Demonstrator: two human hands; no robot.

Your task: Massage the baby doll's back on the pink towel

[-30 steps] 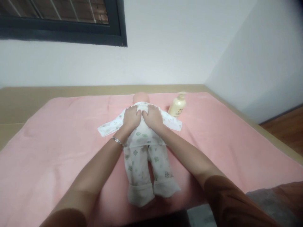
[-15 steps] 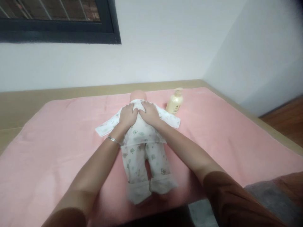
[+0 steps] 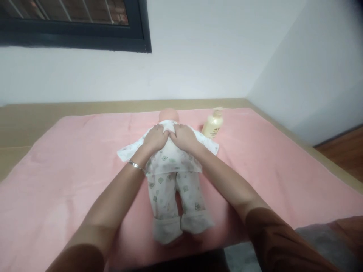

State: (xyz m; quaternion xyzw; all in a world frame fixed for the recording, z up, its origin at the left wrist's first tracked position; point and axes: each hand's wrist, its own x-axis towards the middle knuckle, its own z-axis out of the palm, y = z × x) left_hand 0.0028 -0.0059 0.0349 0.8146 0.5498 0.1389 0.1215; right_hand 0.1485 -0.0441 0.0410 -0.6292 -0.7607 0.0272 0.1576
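Observation:
A baby doll [image 3: 170, 162] in a white patterned top and trousers lies stretched out on a pink blanket [image 3: 85, 158], its bare head [image 3: 168, 114] pointing away from me. No facial features show. My left hand [image 3: 157, 138] rests flat on the left of its upper torso, fingers extended, a silver bracelet at the wrist. On the right of the torso lies my right hand [image 3: 184, 138], also flat, the two thumbs close together at the middle. Both sleeves of the top spread outward, and the trouser legs end in folded cuffs near me.
A pale yellow pump bottle [image 3: 212, 124] stands on the blanket right of the doll's head. Behind runs a wooden ledge [image 3: 127, 107] against the white wall [image 3: 198, 56]. A dark-framed window [image 3: 138, 34] is at upper left. Grey cloth [image 3: 326, 240] shows at lower right.
The view has shifted slightly, so everything sits a little farther right. Both hands stay on the doll's upper torso, with hardly any change in their position there.

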